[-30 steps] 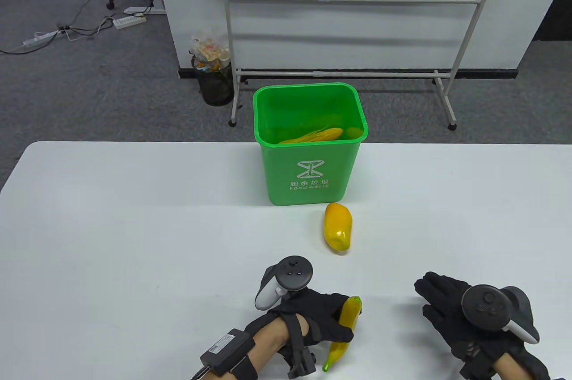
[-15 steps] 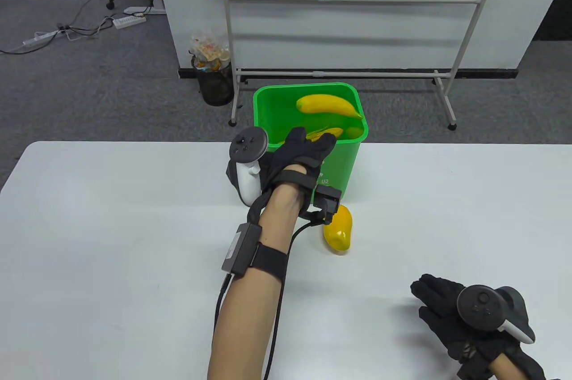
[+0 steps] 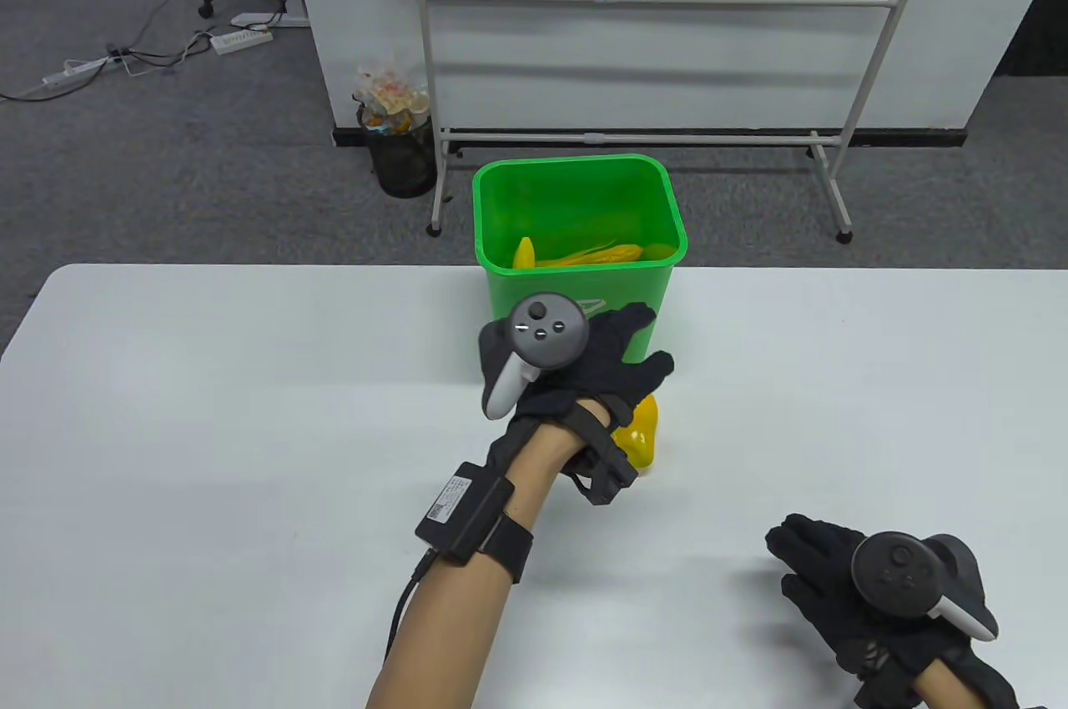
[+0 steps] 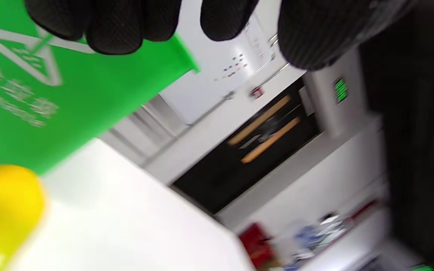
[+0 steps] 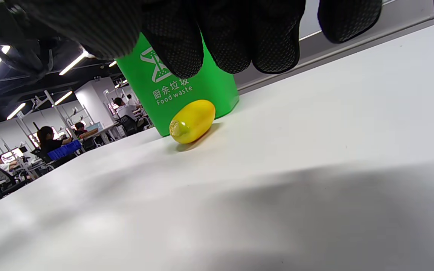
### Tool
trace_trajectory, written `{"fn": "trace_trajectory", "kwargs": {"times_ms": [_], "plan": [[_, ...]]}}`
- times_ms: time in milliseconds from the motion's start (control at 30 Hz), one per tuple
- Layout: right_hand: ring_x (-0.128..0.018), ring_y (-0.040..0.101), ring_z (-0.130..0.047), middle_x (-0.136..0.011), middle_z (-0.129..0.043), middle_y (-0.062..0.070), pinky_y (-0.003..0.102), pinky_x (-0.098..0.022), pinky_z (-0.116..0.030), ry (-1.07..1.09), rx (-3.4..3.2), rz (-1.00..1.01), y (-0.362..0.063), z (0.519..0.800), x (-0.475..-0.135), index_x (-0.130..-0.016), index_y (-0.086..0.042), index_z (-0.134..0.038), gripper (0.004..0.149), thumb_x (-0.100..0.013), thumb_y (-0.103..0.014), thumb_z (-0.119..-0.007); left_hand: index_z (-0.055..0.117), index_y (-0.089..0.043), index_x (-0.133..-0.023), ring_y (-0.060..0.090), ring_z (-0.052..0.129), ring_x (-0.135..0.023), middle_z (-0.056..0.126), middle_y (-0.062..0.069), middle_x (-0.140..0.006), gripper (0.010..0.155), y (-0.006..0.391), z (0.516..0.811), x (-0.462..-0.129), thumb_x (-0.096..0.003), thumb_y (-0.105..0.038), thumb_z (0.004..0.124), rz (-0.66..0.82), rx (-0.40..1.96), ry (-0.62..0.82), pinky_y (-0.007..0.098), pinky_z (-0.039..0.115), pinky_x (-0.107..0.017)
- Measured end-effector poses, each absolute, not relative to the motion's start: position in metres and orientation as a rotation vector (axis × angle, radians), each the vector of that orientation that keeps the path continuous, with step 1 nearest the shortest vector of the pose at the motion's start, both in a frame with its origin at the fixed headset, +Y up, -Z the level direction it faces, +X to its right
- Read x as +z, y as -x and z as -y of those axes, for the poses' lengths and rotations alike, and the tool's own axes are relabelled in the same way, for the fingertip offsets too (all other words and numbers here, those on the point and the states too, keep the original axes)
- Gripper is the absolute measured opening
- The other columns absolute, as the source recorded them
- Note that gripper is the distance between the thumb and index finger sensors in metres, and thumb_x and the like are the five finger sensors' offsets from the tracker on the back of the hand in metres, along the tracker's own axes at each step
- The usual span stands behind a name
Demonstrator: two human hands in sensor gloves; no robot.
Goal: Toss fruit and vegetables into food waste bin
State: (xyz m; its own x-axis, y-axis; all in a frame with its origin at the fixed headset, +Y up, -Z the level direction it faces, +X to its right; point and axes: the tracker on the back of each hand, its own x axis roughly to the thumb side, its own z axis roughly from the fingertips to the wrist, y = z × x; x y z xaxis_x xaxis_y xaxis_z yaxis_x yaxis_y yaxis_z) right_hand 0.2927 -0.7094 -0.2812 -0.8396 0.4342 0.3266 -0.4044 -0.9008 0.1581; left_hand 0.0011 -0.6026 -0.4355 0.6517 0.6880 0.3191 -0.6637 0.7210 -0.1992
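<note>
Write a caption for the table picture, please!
Left hand hovers over the yellow mango beside the green food waste bin.

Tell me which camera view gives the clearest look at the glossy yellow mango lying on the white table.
The right wrist view: the glossy yellow mango shows whole and sharp, lying in front of the green plastic food waste bin. In the table view the left hand covers most of it. The left wrist view catches only a blurred end.
</note>
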Motion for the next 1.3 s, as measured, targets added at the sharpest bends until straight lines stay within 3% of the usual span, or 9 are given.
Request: {"fn": "trace_trajectory", "kwargs": {"times_ms": [200,367,467,567,633,800,1033,1167,1300], "plan": [[-0.099,0.046,-0.069,-0.107,-0.062,0.016,0.071,-0.070,-0.051,-0.489,2.647,-0.138,-0.294,0.711,-0.282,-0.101,-0.014,-0.067,0.065,-0.044,-0.044,-0.073,0.051,-0.021,-0.106,0.061,0.062,-0.091,0.043,0.033,-0.109,0.073,-0.060,0.668,-0.450,-0.0450,-0.051,0.077,0.356,0.368,0.097,0.068,0.059,-0.064],[-0.100,0.046,-0.069,-0.107,-0.062,0.016,0.071,-0.069,-0.051,-0.479,2.639,-0.142,-0.295,0.711,-0.282,-0.101,-0.014,-0.067,0.065,-0.044,-0.044,-0.073,0.029,-0.032,-0.109,0.072,0.038,-0.096,0.015,0.029,-0.113,0.085,-0.096,0.731,-0.458,-0.0425,-0.061,0.074,0.333,-0.070,0.212,0.076,0.045,-0.067],[-0.099,0.047,-0.068,-0.107,-0.062,0.016,0.071,-0.070,-0.051,-0.478,2.637,-0.144,-0.295,0.711,-0.282,-0.101,-0.014,-0.067,0.065,-0.044,-0.044,-0.073,0.022,-0.030,-0.107,0.074,0.042,-0.094,0.012,0.030,-0.111,0.090,-0.102,0.756,-0.464,-0.0409,-0.063,0.073,0.310,-0.170,0.191,0.077,0.048,-0.066],[-0.099,0.047,-0.068,-0.107,-0.062,0.016,0.071,-0.069,-0.051,-0.473,2.638,-0.146,-0.296,0.710,-0.281,-0.101,-0.014,-0.067,0.065,-0.044,-0.044,-0.073,0.026,-0.027,-0.107,0.075,0.049,-0.091,0.009,0.032,-0.109,0.087,-0.098,0.771,-0.468,-0.0422,-0.058,0.076,0.274,-0.124,0.229,0.076,0.054,-0.064],[-0.099,0.047,-0.068,-0.107,-0.062,0.016,0.071,-0.069,-0.051,-0.474,2.635,-0.139,-0.296,0.709,-0.282,-0.101,-0.014,-0.067,0.065,-0.044,-0.044,-0.073,0.030,-0.028,-0.107,0.074,0.056,-0.089,0.012,0.031,-0.110,0.084,-0.095,0.770,-0.469,-0.0429,-0.054,0.078,0.277,-0.112,0.184,0.075,0.060,-0.062],[-0.099,0.046,-0.069,-0.107,-0.062,0.016,0.071,-0.069,-0.051,-0.486,2.644,-0.152,-0.295,0.711,-0.282,-0.101,-0.014,-0.067,0.065,-0.044,-0.044,-0.073,0.035,-0.026,-0.106,0.073,0.067,-0.085,0.020,0.030,-0.111,0.085,-0.080,0.760,-0.472,-0.0414,-0.035,0.089,0.262,0.006,0.226,0.074,0.066,-0.060],[-0.099,0.046,-0.070,-0.107,-0.063,0.016,0.071,-0.069,-0.052,-0.498,2.650,-0.188,-0.294,0.713,-0.282,-0.101,-0.014,-0.067,0.065,-0.044,-0.044,-0.073,0.034,-0.018,-0.105,0.070,0.082,-0.079,0.033,0.034,-0.108,0.085,-0.037,0.750,-0.444,-0.0413,-0.039,0.086,0.323,0.435,0.302,0.070,0.077,-0.055],[-0.097,0.047,-0.072,-0.106,-0.065,0.017,0.071,-0.069,-0.053,-0.505,2.662,-0.242,-0.292,0.719,-0.284,-0.101,-0.014,-0.067,0.065,-0.044,-0.044,-0.073,0.036,-0.014,-0.104,0.060,0.097,-0.068,0.046,0.038,-0.104,0.086,-0.008,0.751,-0.417,-0.0417,-0.050,0.082,0.368,0.678,0.342,0.060,0.088,-0.048],[-0.097,0.047,-0.072,-0.106,-0.065,0.017,0.070,-0.069,-0.053,-0.516,2.659,-0.265,-0.288,0.721,-0.285,-0.101,-0.014,-0.067,0.065,-0.044,-0.044,-0.073,0.038,-0.013,-0.105,0.058,0.096,-0.069,0.049,0.039,-0.103,0.086,0.015,0.764,-0.383,-0.0420,-0.050,0.083,0.424,0.961,0.547,0.058,0.088,-0.048]]}}
